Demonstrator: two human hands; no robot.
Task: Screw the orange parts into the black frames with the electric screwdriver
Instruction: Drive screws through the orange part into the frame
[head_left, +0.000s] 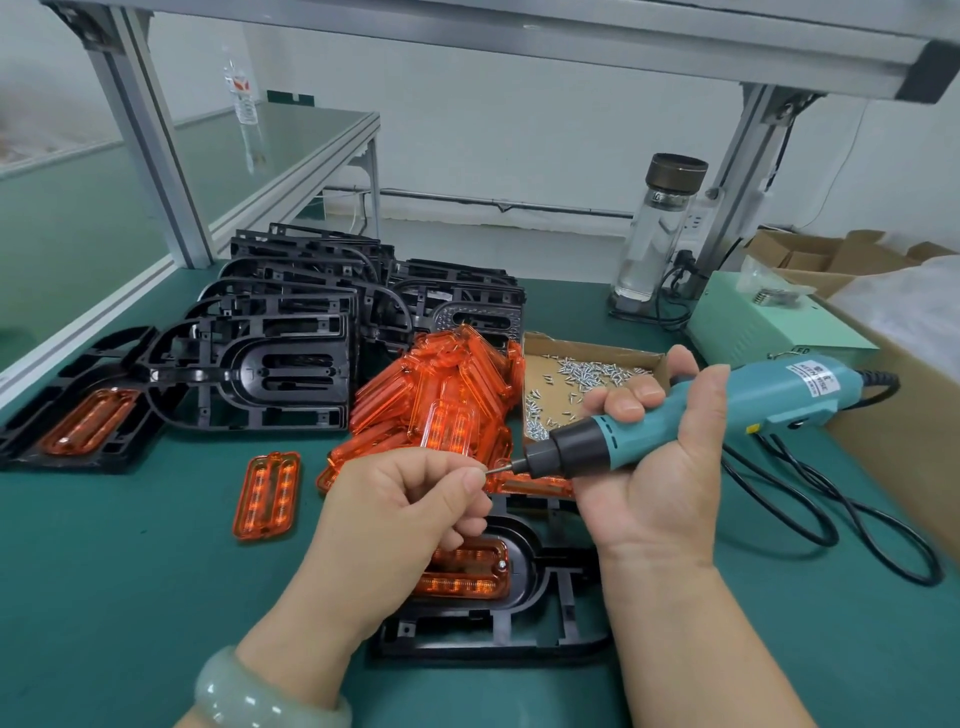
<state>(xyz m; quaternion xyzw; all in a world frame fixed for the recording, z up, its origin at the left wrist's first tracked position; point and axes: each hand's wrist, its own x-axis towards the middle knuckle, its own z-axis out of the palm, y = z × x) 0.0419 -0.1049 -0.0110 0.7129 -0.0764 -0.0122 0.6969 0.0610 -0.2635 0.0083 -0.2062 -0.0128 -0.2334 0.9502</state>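
My right hand (660, 462) grips the teal electric screwdriver (675, 410), held nearly level with its bit pointing left. My left hand (410, 499) pinches a small screw against the bit tip (501, 467). Below both hands a black frame (524, 618) lies on the green mat with an orange part (467, 571) seated in it; one screw shows at that part's right end. A heap of orange parts (447, 400) sits behind the hands. One loose orange part (267, 496) lies to the left.
Stacked black frames (291, 322) fill the back left; one frame holding an orange part (83, 415) lies at the far left. A cardboard tray of screws (587, 371) sits at centre right. Behind it stand a glass bottle (657, 228) and a pale green power box (753, 322). The cord (831, 514) loops right.
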